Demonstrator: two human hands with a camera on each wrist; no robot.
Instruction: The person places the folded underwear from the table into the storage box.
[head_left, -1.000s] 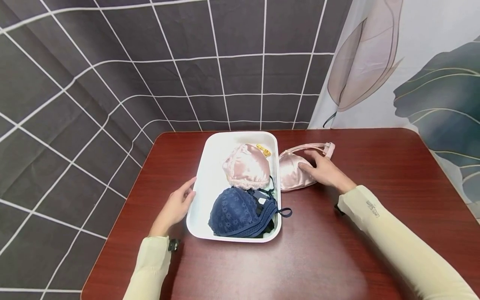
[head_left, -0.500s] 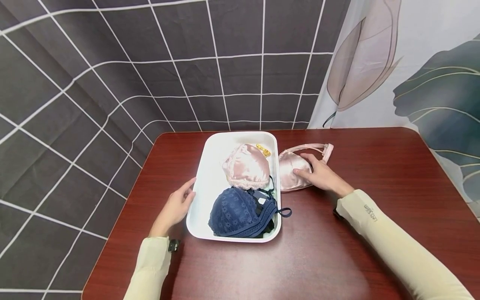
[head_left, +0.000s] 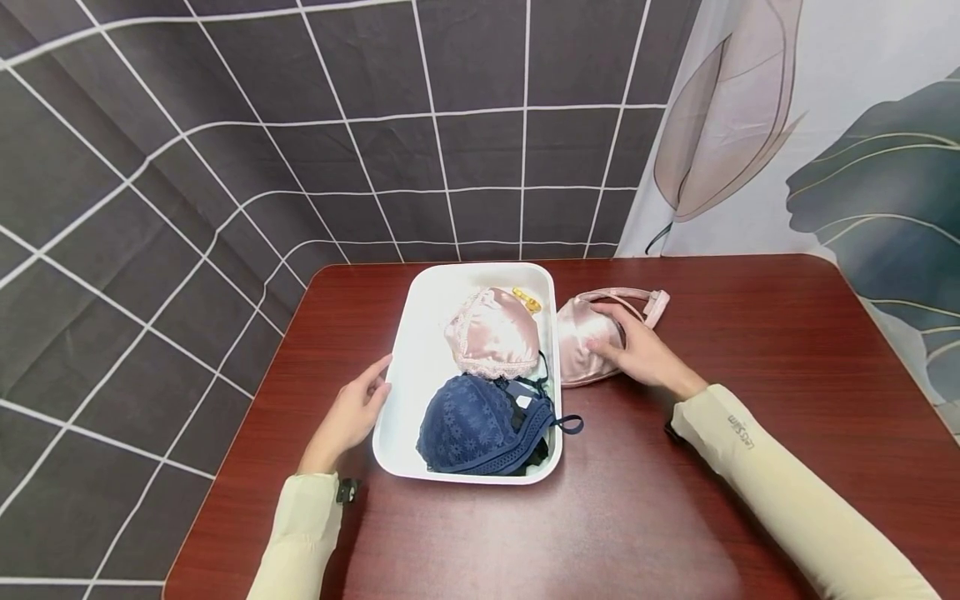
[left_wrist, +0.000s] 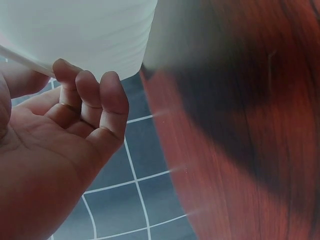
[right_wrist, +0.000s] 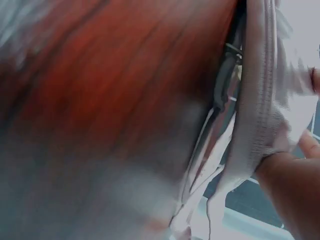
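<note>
A white plastic basin point(head_left: 408, 342) sits near the table's left half. My left hand point(head_left: 352, 412) holds its left rim, thumb and forefinger at the edge; in the left wrist view the bent fingers point(left_wrist: 112, 95) lie against the outer wall. Right of the basin, my right hand point(head_left: 641, 350) pinches a cup of a pink satin bra point(head_left: 581, 333) between thumb and fingers. The bra's strap loops out behind the hand. In the right wrist view the bra's edge band point(right_wrist: 252, 110) stands up from the wood, the hand partly out of frame.
Inside the basin lie another pink satin bra point(head_left: 498, 329) with lace trim and a navy lace bra point(head_left: 465, 425), whose strap loop point(head_left: 572, 425) hangs over the right rim. A small yellow item point(head_left: 527, 300) lies at the back. Dark checked cloth point(head_left: 487, 150) hangs behind the red-brown table point(head_left: 622, 517).
My right hand has moved slightly left onto the pink bra's cup and gathered its satin, which now bunches between thumb and fingers. The left hand and the basin have stayed put.
</note>
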